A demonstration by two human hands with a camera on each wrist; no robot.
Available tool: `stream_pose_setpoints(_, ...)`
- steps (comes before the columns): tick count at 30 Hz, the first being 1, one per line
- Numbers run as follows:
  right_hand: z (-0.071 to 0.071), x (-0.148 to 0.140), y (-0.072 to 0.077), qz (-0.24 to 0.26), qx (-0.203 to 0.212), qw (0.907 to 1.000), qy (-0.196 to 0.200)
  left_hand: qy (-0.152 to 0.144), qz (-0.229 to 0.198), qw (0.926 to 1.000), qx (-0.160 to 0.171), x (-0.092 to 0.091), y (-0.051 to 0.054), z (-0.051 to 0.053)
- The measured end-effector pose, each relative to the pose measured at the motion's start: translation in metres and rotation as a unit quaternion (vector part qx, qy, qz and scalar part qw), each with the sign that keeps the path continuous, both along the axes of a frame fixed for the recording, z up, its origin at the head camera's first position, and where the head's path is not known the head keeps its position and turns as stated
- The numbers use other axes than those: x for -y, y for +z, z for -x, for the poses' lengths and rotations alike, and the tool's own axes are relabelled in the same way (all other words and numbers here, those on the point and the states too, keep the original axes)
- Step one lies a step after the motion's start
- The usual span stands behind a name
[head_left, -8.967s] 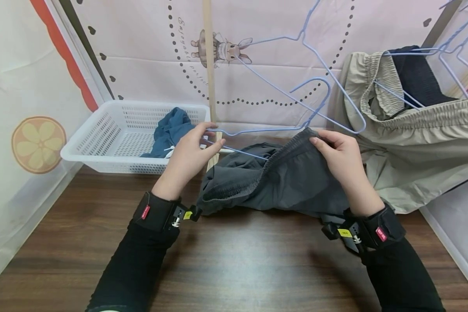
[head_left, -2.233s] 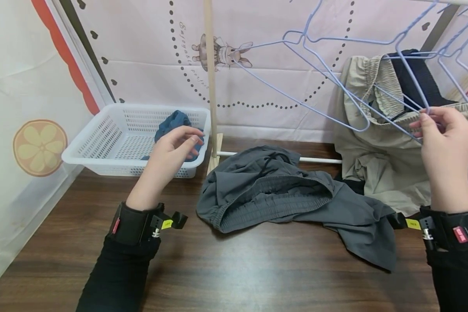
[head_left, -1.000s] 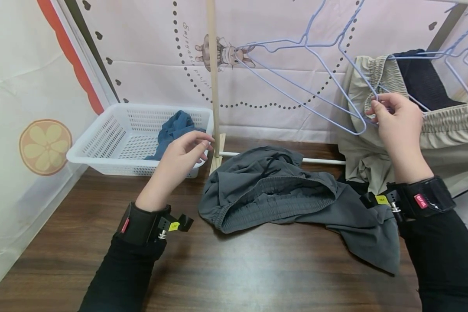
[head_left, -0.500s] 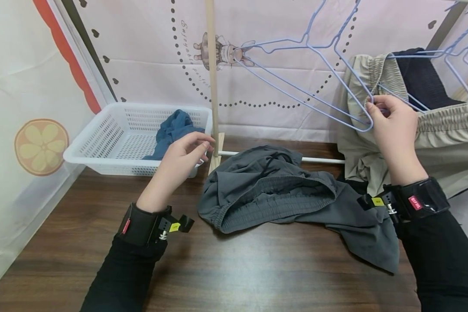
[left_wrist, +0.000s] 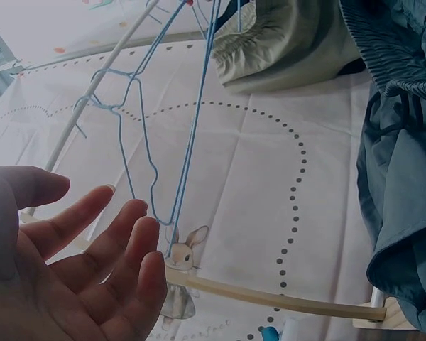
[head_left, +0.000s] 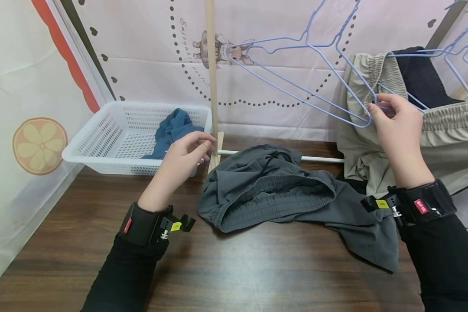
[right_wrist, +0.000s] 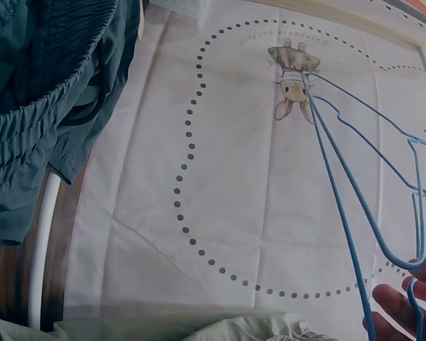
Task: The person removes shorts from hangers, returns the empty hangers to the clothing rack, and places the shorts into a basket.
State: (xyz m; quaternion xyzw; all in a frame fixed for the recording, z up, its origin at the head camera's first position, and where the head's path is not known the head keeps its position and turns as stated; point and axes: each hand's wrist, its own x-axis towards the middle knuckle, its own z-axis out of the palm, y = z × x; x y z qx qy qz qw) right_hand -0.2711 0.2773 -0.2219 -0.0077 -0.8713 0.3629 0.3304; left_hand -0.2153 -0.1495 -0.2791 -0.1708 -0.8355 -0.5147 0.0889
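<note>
The head view is showing, at the far left, a white perforated plastic basket (head_left: pixel 113 164) holding a crumpled dark blue cloth garment (head_left: pixel 175 130). Just right of it, the left hand (head_left: pixel 181 158) is hovering near an upright pale wooden post (head_left: pixel 211 78); its fingers are staying loosely bent and spread, holding nothing (the left wrist view is showing the bare palm).

In the middle, a dark grey cloth garment with a ribbed elastic waistband (head_left: pixel 273 208) is lying rumpled on the brown wood-grain bench (head_left: pixel 234 268), its waistband gaping toward the person. It is no longer carrying the hanger that was inside it nine seconds ago.

Above it, a thin blue wire hanger (head_left: pixel 307 40) is hanging bare, and a second blue wire hanger (head_left: pixel 338 38) is now sitting close alongside. The right hand (head_left: pixel 399 123) is pinching that second hanger's lower corner between thumb and curled fingers; whether it is also touching the first one, I cannot tell. A couple of seconds ago it was holding this hanger farther right, so hanger and grey garment are now apart, and the garment is seemingly unhung. At the far right, a beige garment with a gathered waistband (head_left: pixel 452 125) is hanging, unmoved.
</note>
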Motion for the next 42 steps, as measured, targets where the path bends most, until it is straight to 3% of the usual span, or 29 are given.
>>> stream_pose_setpoints(12,-0.005,-0.003,0.0,-0.014,-0.025,0.9996,-0.002,0.002,0.004,0.9999,0.01,0.0,-0.001,-0.002)
stream_pose_setpoints(18,-0.011,-0.002,0.0,-0.018,-0.071,0.9973,-0.002,0.008,0.017,0.9997,0.013,-0.001,-0.002,-0.003)
stream_pose_setpoints(23,-0.022,0.004,0.003,-0.026,-0.105,0.9939,0.021,0.007,0.025,0.9996,0.011,-0.003,-0.003,-0.004)
stream_pose_setpoints(30,-0.037,0.017,0.0,-0.078,-0.148,0.9828,0.078,-0.003,0.039,0.9991,0.019,-0.005,-0.007,-0.003)
stream_pose_setpoints(34,-0.043,0.024,-0.003,-0.115,-0.162,0.9755,0.094,-0.005,0.071,0.9973,0.018,-0.007,-0.01,-0.003)
stream_pose_setpoints(38,-0.049,0.03,-0.006,-0.123,-0.17,0.9714,0.111,-0.012,0.095,0.9952,0.022,-0.008,-0.014,-0.004)
stream_pose_setpoints(42,-0.055,0.033,-0.009,-0.142,-0.193,0.9615,0.135,-0.02,0.119,0.9921,0.034,-0.008,-0.016,-0.005)
